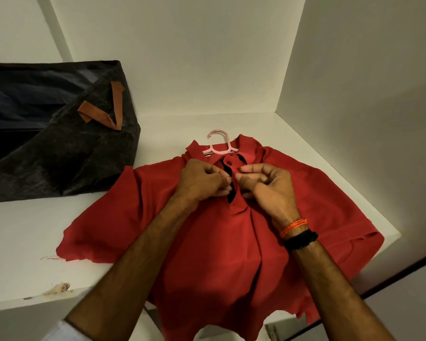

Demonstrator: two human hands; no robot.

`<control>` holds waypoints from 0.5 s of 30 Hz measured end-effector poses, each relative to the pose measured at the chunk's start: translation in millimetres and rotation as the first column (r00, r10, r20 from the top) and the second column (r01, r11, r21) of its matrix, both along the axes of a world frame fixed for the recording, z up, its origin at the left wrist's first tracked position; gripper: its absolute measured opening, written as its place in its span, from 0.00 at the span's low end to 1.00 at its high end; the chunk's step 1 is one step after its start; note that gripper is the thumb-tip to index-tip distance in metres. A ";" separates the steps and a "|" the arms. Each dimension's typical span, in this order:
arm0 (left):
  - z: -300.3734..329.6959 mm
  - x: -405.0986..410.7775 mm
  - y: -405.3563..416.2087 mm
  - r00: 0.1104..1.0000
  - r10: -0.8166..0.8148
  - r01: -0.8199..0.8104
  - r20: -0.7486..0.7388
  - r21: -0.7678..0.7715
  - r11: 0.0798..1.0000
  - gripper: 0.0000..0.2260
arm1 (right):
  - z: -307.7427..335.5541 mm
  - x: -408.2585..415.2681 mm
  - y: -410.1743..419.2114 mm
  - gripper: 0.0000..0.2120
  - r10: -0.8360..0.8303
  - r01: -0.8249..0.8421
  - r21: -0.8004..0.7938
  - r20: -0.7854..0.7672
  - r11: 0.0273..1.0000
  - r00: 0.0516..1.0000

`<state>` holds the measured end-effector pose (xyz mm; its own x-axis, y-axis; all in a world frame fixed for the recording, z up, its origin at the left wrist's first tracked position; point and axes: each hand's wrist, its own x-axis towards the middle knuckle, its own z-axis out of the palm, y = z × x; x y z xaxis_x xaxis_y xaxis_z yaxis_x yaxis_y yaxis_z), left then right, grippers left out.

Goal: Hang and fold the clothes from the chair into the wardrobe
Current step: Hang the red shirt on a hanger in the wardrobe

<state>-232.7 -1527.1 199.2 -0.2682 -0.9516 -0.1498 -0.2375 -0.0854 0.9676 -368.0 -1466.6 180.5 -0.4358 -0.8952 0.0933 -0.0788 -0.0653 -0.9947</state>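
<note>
Your red shirt (207, 230) lies flat on the wardrobe shelf (22, 242), collar away from you, with the pink hanger (220, 146) already in its neck. Its button strip runs straight away from you, between your hands. Your left hand (202, 179) and right hand (268, 185) each pinch one edge of it, meeting at the middle button.

Inside a household wardrobe: a white shelf (22, 242) boxed in by plain white panels at the back and right side, its front edge chipped. A red polo shirt (207, 242) on a pink plastic hanger (219, 143) lies spread across the shelf, beside a dark fabric storage bag (59, 156) with tan leather straps, the clutter of a home's clothes storage.
</note>
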 end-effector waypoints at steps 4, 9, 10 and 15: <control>-0.1 -1.7 0.0 0.999 -0.020 0.020 0.025 0.015 1.000 0.11 | 2.2 -0.2 -0.2 0.05 0.024 -0.025 0.009 0.079 1.000 0.997; 2.7 -1.4 0.8 1.000 -0.024 0.024 0.001 0.049 0.999 0.14 | -2.4 0.5 -2.5 0.12 -0.010 0.011 0.013 -0.046 1.000 0.999; 2.7 -1.0 0.8 1.000 -0.025 0.025 0.004 0.051 0.998 0.14 | -3.0 1.1 -2.8 0.12 -0.017 0.017 0.006 -0.069 1.000 0.997; 3.2 1.4 0.9 0.999 -0.028 0.030 -0.027 0.069 0.997 0.11 | -3.9 1.3 -1.7 0.11 -0.040 0.036 -0.031 -0.137 0.999 0.990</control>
<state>-231.2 -1526.3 202.4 -0.3003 -0.9309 -0.2079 -0.2156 -0.1461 0.9655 -366.7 -1468.3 176.6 -0.4510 -0.8743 0.1798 -0.2175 -0.0877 -0.9721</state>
